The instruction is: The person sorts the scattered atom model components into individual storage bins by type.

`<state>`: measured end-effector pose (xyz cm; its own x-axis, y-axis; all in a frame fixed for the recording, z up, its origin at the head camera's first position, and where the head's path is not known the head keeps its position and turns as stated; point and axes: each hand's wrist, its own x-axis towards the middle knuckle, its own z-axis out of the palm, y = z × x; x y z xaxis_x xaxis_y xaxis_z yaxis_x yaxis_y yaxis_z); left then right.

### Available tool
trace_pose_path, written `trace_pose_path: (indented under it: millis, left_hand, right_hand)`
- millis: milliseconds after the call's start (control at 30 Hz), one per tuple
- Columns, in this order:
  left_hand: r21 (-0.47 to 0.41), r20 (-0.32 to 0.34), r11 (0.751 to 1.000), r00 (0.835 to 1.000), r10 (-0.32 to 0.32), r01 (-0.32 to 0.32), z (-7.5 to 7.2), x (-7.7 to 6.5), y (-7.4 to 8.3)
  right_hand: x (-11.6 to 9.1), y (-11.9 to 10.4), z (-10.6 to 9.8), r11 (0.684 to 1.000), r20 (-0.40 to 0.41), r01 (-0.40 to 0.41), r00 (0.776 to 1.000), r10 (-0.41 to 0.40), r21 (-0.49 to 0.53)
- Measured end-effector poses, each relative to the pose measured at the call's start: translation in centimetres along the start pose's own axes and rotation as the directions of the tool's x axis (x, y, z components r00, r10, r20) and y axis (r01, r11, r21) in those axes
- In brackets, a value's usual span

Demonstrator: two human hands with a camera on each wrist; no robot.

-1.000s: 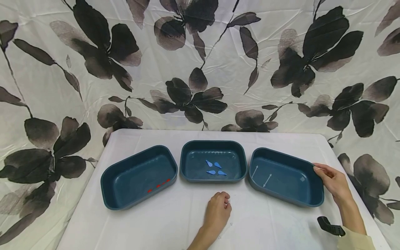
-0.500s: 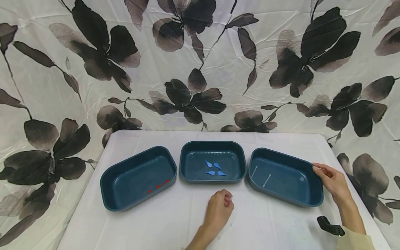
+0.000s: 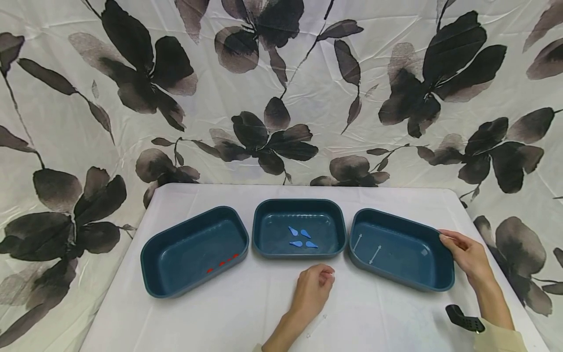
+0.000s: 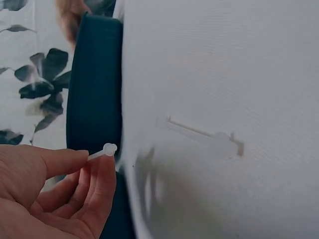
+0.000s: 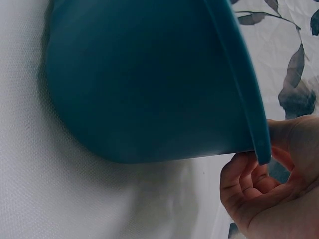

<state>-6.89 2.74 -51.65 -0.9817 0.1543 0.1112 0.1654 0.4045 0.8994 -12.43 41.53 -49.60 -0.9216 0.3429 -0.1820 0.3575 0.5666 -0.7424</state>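
My left hand [image 3: 311,292] is over the white table in front of the middle bin. Between its thumb and index finger it pinches a small clear plastic stick with a round end [image 4: 109,149]. Another clear stick [image 4: 199,134] lies on the cloth, below the hand in the head view. My right hand [image 3: 471,256] holds the rim of the right blue-green bin [image 3: 404,281] at its right end, thumb on one side and fingers on the other. Two pale sticks [image 3: 375,254] lie in that bin's left part.
Several blue teardrop-shaped pieces [image 3: 296,243] lie in the middle bin [image 3: 299,255]. In the left bin [image 3: 169,293], several red pieces [image 3: 222,264] show above the front wall, partly hidden by it. A floral cloth [image 3: 264,63] hangs behind the table.
My left hand has moved slightly to the right and away from me, toward the gap between the middle and right bins. The right hand has stayed on the bin's rim.
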Motion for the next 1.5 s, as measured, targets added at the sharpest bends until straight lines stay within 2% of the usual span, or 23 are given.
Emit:
trace_pose_path:
  millis: [267,467,767,967,1167,1367,1500]
  left_hand:
    - [-0.085,0.035,0.994,0.997,-0.068,0.071,0.0,1.0,1.1]
    - [-0.126,0.042,0.988,0.996,-0.085,0.089,-0.2,1.8,1.9]
    - [-0.125,0.059,0.988,0.995,-0.084,0.091,-0.2,3.3,2.7]
    - [-0.191,0.086,0.975,0.992,-0.097,0.112,0.1,4.1,3.1]
    - [-0.233,0.108,0.968,0.991,-0.074,0.098,0.3,4.9,3.7]
    - [-0.196,0.109,0.978,0.993,-0.051,0.072,0.5,5.8,4.7]
    - [-0.208,0.122,0.975,0.991,-0.054,0.078,0.8,6.4,5.2]
  right_hand:
    - [0.0,0.0,-0.2,1.000,0.001,-0.002,1.000,0.002,0.008]
    - [0.0,0.0,-0.1,1.000,-0.002,0.004,1.000,-0.004,0.014]
    - [0.1,0.0,0.1,1.000,-0.008,0.006,1.000,-0.006,0.014]
    - [0.0,0.0,0.0,1.000,-0.008,0.011,1.000,-0.010,0.007]
    - [0.0,-0.1,0.0,1.000,0.001,0.005,1.000,-0.005,0.005]
    - [0.0,-0.2,-0.1,1.000,0.007,0.005,1.000,-0.005,0.005]
    - [0.0,-0.2,-0.1,1.000,0.005,0.002,1.000,-0.002,0.005]
